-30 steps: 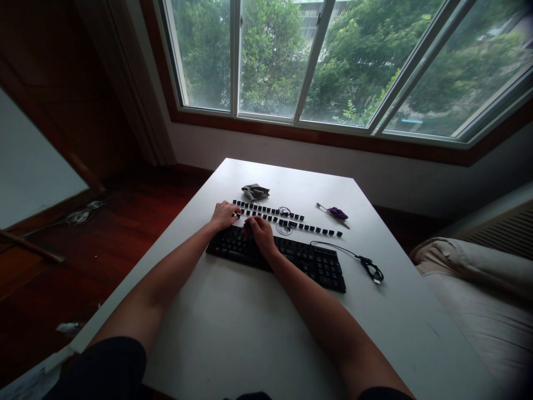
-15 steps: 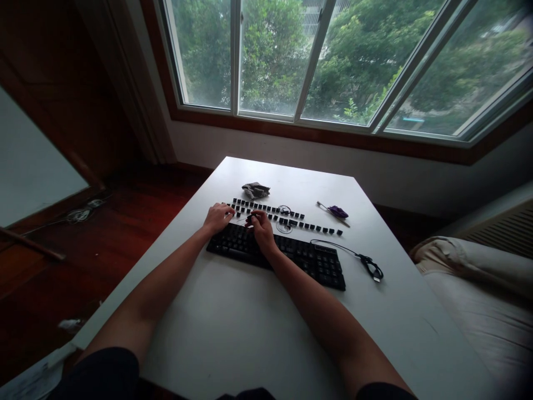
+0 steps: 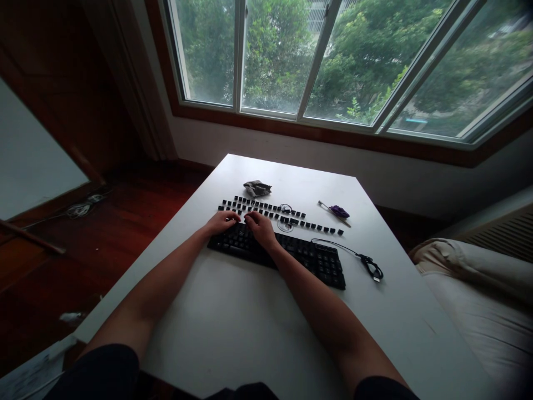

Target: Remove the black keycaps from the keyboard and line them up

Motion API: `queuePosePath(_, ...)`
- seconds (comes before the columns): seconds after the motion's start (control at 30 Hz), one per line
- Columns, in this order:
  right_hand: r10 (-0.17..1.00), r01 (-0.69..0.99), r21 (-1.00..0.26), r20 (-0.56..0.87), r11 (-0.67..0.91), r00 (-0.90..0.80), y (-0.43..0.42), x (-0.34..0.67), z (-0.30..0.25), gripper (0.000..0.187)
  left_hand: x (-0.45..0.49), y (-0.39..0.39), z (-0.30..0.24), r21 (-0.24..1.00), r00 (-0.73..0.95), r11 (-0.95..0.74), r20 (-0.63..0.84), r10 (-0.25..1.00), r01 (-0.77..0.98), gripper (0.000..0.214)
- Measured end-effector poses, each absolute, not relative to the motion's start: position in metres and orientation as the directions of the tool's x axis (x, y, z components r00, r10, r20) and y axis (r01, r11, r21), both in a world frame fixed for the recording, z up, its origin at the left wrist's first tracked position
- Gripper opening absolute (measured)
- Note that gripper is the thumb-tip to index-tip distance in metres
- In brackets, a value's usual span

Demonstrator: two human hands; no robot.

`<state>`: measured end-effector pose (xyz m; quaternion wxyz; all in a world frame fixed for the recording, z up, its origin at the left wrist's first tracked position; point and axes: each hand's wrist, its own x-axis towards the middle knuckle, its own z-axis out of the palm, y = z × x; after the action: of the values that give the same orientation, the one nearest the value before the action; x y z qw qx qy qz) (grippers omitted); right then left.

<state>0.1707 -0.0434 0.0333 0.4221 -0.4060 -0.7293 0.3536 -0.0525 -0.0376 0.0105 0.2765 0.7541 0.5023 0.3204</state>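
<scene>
A black keyboard (image 3: pixel 287 251) lies across the white table in front of me. My left hand (image 3: pixel 224 221) is at its upper left corner, fingers curled and pinched towards the loose keycaps. My right hand (image 3: pixel 259 228) hovers over the keyboard's upper left part, fingertips pressed together close to those of my left hand. Something small and dark seems to be at the right fingertips, too small to make out. Behind the hands, several black keycaps (image 3: pixel 266 213) stand in rows on the table.
A crumpled grey cloth (image 3: pixel 257 189) lies beyond the keycaps. Thin rings (image 3: pixel 285 224) sit among the rows. To the right are a brush (image 3: pixel 327 206) with something purple (image 3: pixel 339 211) and a coiled USB cable (image 3: pixel 370 268). A pale cushioned seat (image 3: pixel 466 311) stands beside the table (image 3: pixel 233 328).
My left hand has drawn back from the keycaps, its fingers curling in. My right hand has turned palm down, and the dark thing it held is now mostly hidden. The view has shifted slightly.
</scene>
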Motion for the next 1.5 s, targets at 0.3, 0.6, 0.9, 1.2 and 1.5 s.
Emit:
queuePosePath(0.3, 0.734, 0.32, -0.752, 0.305, 0.576, -0.606, -0.043, 0.175, 0.047, 0.02, -0.059, -0.031, 0.003, 0.831, 0.31, -0.299, 0.162, 0.937, 0.468, 0.032)
queuePosePath(0.6, 0.679, 0.393, -0.592, 0.398, 0.704, -0.617, -0.051, 0.179, 0.061, 0.012, -0.059, -0.033, 0.007, 0.812, 0.325, -0.313, 0.162, 0.932, 0.492, 0.032)
queuePosePath(0.9, 0.668, 0.346, -0.632, 0.384, 0.693, -0.637, -0.049, 0.177, 0.056, 0.016, -0.057, -0.034, 0.009, 0.817, 0.324, -0.305, 0.154, 0.934, 0.49, 0.031)
queuePosePath(1.2, 0.764, 0.336, -0.757, 0.315, 0.56, -0.563, -0.045, 0.183, 0.056, 0.015, -0.058, -0.035, 0.008, 0.802, 0.311, -0.299, 0.149, 0.939, 0.517, 0.034)
queuePosePath(1.5, 0.864, 0.209, -0.94, 0.142, 0.271, -0.483, -0.038, 0.178, 0.039, 0.018, -0.059, -0.036, 0.011, 0.808, 0.319, -0.277, 0.118, 0.94, 0.52, 0.036)
